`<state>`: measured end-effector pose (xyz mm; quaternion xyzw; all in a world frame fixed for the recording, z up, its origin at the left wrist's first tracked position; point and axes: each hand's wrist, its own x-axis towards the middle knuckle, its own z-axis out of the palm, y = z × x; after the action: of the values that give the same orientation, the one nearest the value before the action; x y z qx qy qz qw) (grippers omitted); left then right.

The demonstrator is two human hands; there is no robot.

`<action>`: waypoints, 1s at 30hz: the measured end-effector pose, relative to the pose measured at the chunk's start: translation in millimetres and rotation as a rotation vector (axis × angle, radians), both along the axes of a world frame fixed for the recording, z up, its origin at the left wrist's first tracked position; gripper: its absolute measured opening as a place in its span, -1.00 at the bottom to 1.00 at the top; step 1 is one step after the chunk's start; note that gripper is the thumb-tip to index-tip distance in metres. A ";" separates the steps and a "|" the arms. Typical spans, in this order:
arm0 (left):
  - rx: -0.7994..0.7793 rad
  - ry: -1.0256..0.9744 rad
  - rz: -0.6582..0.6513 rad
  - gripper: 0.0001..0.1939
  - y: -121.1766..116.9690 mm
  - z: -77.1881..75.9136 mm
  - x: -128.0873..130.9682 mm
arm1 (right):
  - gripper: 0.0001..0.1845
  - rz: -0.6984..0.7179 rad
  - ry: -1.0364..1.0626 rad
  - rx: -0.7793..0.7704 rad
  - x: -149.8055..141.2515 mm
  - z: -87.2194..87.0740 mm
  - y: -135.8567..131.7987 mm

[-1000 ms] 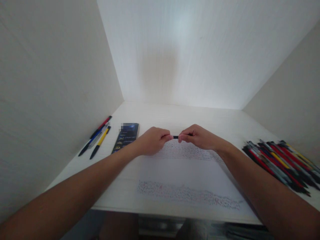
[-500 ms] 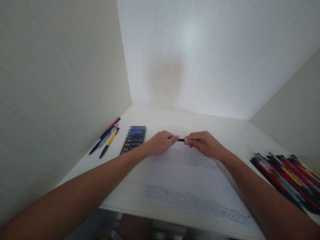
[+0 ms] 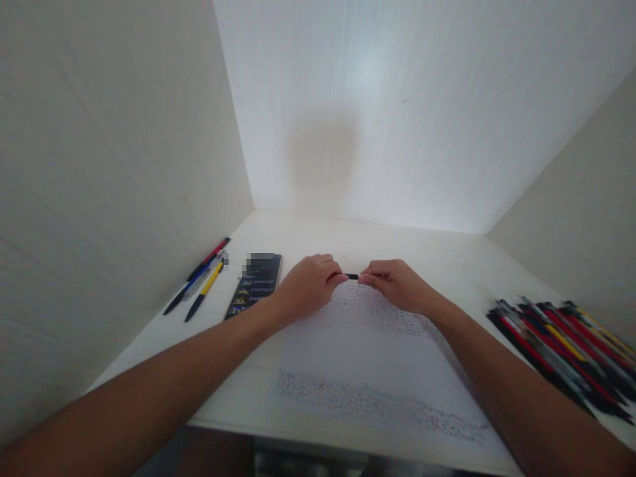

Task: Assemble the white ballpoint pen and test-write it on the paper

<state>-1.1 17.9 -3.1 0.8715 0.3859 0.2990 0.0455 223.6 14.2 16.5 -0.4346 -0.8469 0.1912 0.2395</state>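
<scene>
Between my two hands a pen [image 3: 352, 276] lies level, with only a short black stretch of it showing. My left hand [image 3: 314, 285] is closed and pinches its left end between thumb and fingers. On the other end, the thumb and fingers of my right hand [image 3: 395, 285] are pressed together. Beneath both hands is a sheet of paper [image 3: 358, 351], with lines of handwriting near its top and a band of small coloured marks along its bottom. Most of the pen is hidden by my fingers.
A phone [image 3: 256, 281] with a lit screen lies left of my left hand. Farther left, several pens [image 3: 205, 281] rest near the side wall. A large bunch of pens [image 3: 561, 351] lies at the right. White panels [image 3: 322, 99] enclose the desk [image 3: 238, 377].
The whole view has shifted slightly, so most things sit a little farther left. My left fingers have changed their grip around the pen's end. Both hands still hold it.
</scene>
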 end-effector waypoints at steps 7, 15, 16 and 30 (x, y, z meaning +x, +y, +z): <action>-0.065 -0.008 0.059 -0.57 -2.9 0.8 -0.8 | -0.85 -0.077 0.061 0.143 -4.1 -1.5 -1.5; -0.037 -0.169 -0.019 -0.91 -2.0 -0.1 -1.5 | -0.63 -0.033 -0.107 0.036 -7.8 -0.6 -4.6; -0.041 -0.169 -0.023 -0.92 -2.0 -0.7 -1.3 | -0.65 -0.023 -0.108 0.052 -8.1 -0.3 -4.6; -0.044 -0.020 0.017 -0.59 -3.6 1.6 1.4 | -0.86 -0.046 -0.053 0.160 -8.7 -4.3 -4.3</action>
<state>0.3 14.4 -1.5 0.8639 0.3995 0.2995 0.0659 214.9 9.8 12.2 -0.4386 -0.8552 0.1058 0.2552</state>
